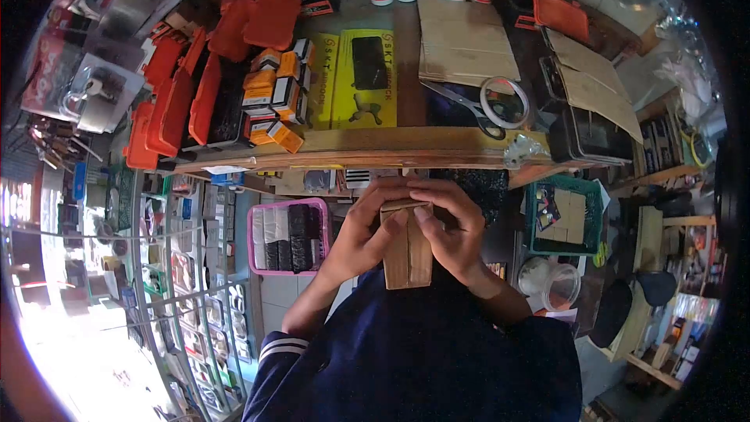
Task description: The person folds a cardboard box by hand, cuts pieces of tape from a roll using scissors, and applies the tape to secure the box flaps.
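A narrow brown cardboard box (408, 258) is held upright against the front of my dark blue shirt. My left hand (371, 227) grips its left side, with the thumb pressed near the top edge. My right hand (453, 230) holds the right side, its thumb also at the top. The fingers of both hands curl behind the upper end of the box and are partly hidden there. Beyond the hands, scissors (473, 107) and a roll of tape (505, 103) lie on the wooden counter (344, 144).
Small orange and white boxes (273, 94) are piled beside red-lidded cases (176, 101). A phone (369, 62) lies on yellow packaging. Flat cardboard (465, 43) is behind the scissors. Lower down are a pink basket (254, 246) and a green basket (598, 219).
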The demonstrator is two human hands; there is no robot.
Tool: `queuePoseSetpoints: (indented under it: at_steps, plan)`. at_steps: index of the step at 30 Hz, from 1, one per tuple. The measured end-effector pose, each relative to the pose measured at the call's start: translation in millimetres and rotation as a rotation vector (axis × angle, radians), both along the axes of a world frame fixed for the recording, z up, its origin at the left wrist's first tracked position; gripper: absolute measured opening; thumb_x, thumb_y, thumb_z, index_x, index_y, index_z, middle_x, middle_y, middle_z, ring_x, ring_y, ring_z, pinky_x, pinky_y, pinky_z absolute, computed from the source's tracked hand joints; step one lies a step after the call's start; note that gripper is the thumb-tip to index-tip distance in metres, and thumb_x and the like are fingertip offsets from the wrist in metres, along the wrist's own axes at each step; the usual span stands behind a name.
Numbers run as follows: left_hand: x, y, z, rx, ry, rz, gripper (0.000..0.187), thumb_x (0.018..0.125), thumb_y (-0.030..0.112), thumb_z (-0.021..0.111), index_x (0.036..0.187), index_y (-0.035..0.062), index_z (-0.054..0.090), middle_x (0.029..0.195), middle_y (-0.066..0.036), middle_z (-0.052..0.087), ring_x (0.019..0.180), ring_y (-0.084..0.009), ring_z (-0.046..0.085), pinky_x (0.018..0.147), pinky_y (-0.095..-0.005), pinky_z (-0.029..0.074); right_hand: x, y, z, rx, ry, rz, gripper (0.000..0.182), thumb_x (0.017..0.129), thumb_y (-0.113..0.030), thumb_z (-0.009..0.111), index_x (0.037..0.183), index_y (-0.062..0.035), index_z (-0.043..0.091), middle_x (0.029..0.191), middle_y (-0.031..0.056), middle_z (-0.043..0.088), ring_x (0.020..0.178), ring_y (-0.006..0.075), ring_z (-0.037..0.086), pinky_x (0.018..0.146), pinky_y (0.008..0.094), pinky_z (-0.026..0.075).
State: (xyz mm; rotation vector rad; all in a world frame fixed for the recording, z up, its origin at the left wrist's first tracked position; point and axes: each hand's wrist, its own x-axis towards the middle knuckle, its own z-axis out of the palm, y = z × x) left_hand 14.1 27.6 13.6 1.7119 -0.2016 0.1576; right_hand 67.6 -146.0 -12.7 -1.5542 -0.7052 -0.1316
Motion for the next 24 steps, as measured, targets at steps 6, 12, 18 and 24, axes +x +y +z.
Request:
queuePoseSetpoints:
  at_steps: [6, 12, 18, 24]
  plan:
    - [-13, -4, -6, -0.088, 0.270, -0.090, 0.030, 0.106, 0.016, 0.047, 0.122, -0.0041, 0.061, 0.124, -0.017, 0.061, 0.122, -0.0272, 0.056, 0.106, -0.0387, 0.041, -10, -31, 1, -0.094, 0.007, 0.126, 0.036, 0.092, -0.017, 0.073, 0.124, -0.0047, 0.064, 0.128, 0.0167, 0.061, 0.118, 0.0313, 0.064, 0.096, 0.0390, 0.054]
    - [-29, -6, -25, -0.201, 0.327, -0.192, 0.030, 0.106, 0.020, 0.050, 0.121, -0.0026, 0.061, 0.122, -0.014, 0.061, 0.121, -0.0243, 0.056, 0.106, -0.0369, 0.040, -31, -64, -34, -0.180, -0.132, 0.092, 0.034, 0.094, -0.023, 0.072, 0.118, -0.0005, 0.063, 0.118, 0.0152, 0.065, 0.104, 0.0269, 0.067, 0.091, 0.0345, 0.054]
    - [-21, -10, -36, -0.262, 0.064, -0.262, 0.032, 0.098, 0.023, 0.061, 0.122, 0.0014, 0.061, 0.133, -0.018, 0.053, 0.127, -0.0308, 0.051, 0.107, -0.0435, 0.038, -65, -61, -81, 0.199, 1.024, 0.393, 0.037, 0.102, -0.025, 0.060, 0.129, 0.0006, 0.058, 0.122, 0.0077, 0.063, 0.119, 0.0172, 0.056, 0.104, 0.0355, 0.043]
    - [-4, -15, -46, -0.357, -0.056, -0.497, 0.036, 0.097, 0.032, 0.062, 0.121, 0.0039, 0.061, 0.133, -0.020, 0.049, 0.128, -0.0333, 0.048, 0.108, -0.0484, 0.037, -62, -69, -86, 0.485, 0.944, 0.612, 0.074, 0.091, -0.029, 0.075, 0.149, 0.0019, 0.040, 0.141, 0.0086, 0.052, 0.133, 0.0202, 0.045, 0.114, 0.0380, 0.033]
